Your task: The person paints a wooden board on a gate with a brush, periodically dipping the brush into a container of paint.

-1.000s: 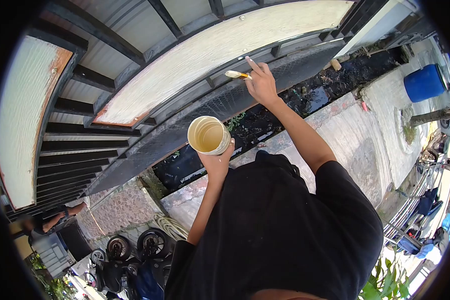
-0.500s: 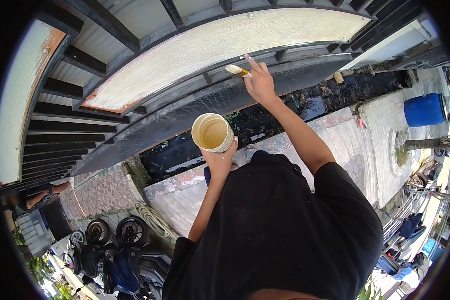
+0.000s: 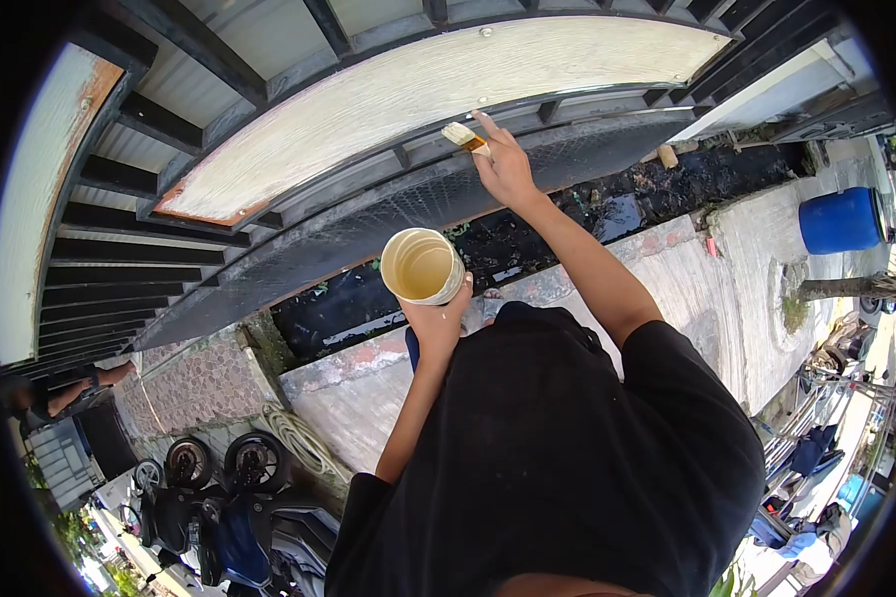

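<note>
Grips the pale cup (image 3: 396, 263) around its side with the left hand (image 3: 438, 322), with its mouth facing up, well apart from the lower edge of the cream panel (image 3: 448, 75). Grips the brush (image 3: 462, 135) with the right hand (image 3: 508, 173), near the middle of that edge, with index finger (image 3: 487, 126) stretched toward it; cannot tell if touching.

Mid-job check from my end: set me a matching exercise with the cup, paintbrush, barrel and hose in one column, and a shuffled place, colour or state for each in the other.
Column 1
1. Cup
2. Paintbrush
3. Barrel
4. Hose

Column 2
A. In the right hand, its bristles pale
B. Lying in loops near a motorcycle wheel
C. In the left hand, open top facing the camera
D. Blue

Pairs: 1-C, 2-A, 3-D, 4-B
</note>
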Motion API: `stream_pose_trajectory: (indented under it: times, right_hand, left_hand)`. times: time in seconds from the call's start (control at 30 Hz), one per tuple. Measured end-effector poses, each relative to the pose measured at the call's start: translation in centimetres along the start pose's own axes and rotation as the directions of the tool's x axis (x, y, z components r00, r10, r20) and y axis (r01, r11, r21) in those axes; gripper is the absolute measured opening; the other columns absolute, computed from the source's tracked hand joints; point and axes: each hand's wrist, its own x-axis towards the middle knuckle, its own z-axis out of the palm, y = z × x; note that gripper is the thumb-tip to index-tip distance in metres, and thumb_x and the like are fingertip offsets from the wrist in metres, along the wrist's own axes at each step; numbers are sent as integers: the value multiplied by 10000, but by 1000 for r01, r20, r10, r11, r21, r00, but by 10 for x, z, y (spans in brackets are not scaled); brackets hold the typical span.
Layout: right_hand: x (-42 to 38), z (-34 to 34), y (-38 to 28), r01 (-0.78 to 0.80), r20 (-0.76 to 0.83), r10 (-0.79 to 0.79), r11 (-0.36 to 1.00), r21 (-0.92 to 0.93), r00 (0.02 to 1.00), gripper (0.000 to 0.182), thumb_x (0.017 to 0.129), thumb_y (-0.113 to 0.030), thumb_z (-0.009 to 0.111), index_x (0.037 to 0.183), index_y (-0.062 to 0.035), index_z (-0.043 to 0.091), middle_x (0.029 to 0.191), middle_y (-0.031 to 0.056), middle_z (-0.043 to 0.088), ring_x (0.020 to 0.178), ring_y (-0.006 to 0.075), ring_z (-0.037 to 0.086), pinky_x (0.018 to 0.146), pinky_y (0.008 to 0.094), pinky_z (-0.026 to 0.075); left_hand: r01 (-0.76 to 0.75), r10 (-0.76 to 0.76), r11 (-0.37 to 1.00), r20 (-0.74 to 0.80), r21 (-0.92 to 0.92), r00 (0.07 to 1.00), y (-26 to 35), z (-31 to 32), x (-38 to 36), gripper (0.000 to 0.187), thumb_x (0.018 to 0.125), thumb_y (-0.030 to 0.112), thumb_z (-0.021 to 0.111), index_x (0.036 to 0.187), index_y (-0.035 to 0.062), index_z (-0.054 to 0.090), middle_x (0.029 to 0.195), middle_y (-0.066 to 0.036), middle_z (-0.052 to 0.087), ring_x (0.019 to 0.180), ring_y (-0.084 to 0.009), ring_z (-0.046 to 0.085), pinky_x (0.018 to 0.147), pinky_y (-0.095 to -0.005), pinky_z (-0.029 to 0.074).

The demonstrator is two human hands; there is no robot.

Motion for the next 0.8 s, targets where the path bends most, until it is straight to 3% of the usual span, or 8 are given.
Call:
stream_pose_trajectory:
  times: [0.1,0.17,0.3,0.37,0.4,0.53,0.7,0.8]
  right_hand:
    - [6,-2,-19,-53,126,42,995,88,991,139,922,-45,668,832,45,613,1559,185,603,993,399,629,896,466,557]
    - [1,10,-32,40,187,-69,987,155,980,215,941,-29,637,1127,51,709,1532,142,635,984,376,625,913,447,543]
    - [-20,14,-79,-64,63,43,922,381,997,176,985,-75,640,1099,23,731,1406,191,713,985,307,640,872,425,533]
    - [-25,-10,-98,-622,464,464,280,731,755,200,1013,-136,615,1079,0,747,1394,195,730,987,240,641,811,369,507]
    - [-29,-17,-98,-534,464,398,83,841,792,248,1027,-194,590,1026,-18,765,1410,252,709,1013,199,632,783,321,469]
    - [-23,-64,-131,-496,515,417,-163,853,749,274,1011,-202,582,913,-33,774,1429,346,661,1076,222,618,824,337,465]
    - [-29,-86,-147,-433,431,201,-32,901,880,294,1006,-205,597,764,-47,652,1439,310,673,1078,233,606,845,338,461]
    - [-24,-101,-169,-295,275,123,562,773,954,448,891,-56,801,659,-74,417,1400,217,731,1042,257,631,816,338,517]
  left_hand:
    - [-7,7,1000,-20,18,1000,-1,1,-2,514,821,11,899,1264,-23,639,1154,-104,723,1037,-193,707,988,-357,550]
    - [15,-15,1000,-19,16,1000,1,0,-4,525,822,9,898,1273,-24,632,1158,-105,722,1041,-194,707,990,-358,550]
    - [40,-37,998,-71,48,997,4,-10,-4,543,825,1,895,1289,-31,614,1162,-110,720,1046,-198,708,993,-359,549]
    - [48,-45,998,-90,27,995,-3,-16,-5,548,825,-5,892,1292,-35,607,1181,-118,713,1062,-205,706,1002,-365,545]
    - [22,-16,999,-119,46,993,-8,-17,-5,550,823,-7,891,1292,-35,606,1190,-121,710,1072,-209,704,1008,-370,544]
    - [-7,10,1000,-148,22,989,-7,-13,-2,582,807,-4,896,1306,-28,596,1214,-129,697,1101,-216,696,1025,-379,539]
    - [-58,63,997,-113,49,992,-8,-1,8,645,795,27,902,1341,-11,562,1245,-128,685,1139,-217,689,1032,-375,535]
    - [-21,26,997,-70,74,997,-10,5,10,740,799,43,905,1414,2,495,1318,-140,658,1198,-220,671,1055,-379,531]
